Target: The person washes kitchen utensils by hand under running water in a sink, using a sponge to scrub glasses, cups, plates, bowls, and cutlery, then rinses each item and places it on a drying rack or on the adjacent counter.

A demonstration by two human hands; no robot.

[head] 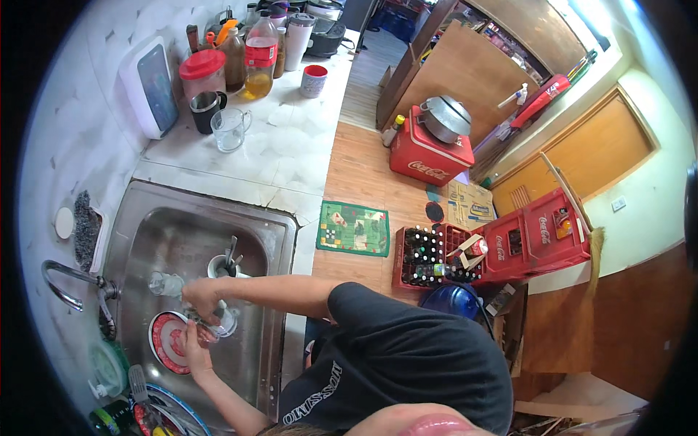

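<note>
My left hand [197,349] grips a clear glass [210,333] over a stainless steel sink [248,349]. My right hand [203,298] reaches down to that glass from above in the picture; its fingertips are partly hidden, and whether it holds something cannot be told. Beside the right hand, another clear glass [158,283] lies on its side. A red-and-white plate [166,340] rests in the sink by my left hand. A white cup [216,266] with metal utensils stands in the basin. Near the hands is a whitish, clear item [226,321], partly covered.
A curved faucet [71,278] is at the sink's far side. Dishes and a spatula [138,384] crowd the lower left. A glass mug [230,131], a black mug [203,117] and bottles stand on the tiled counter [294,158]. Red bottle crates [401,264] stand on the floor.
</note>
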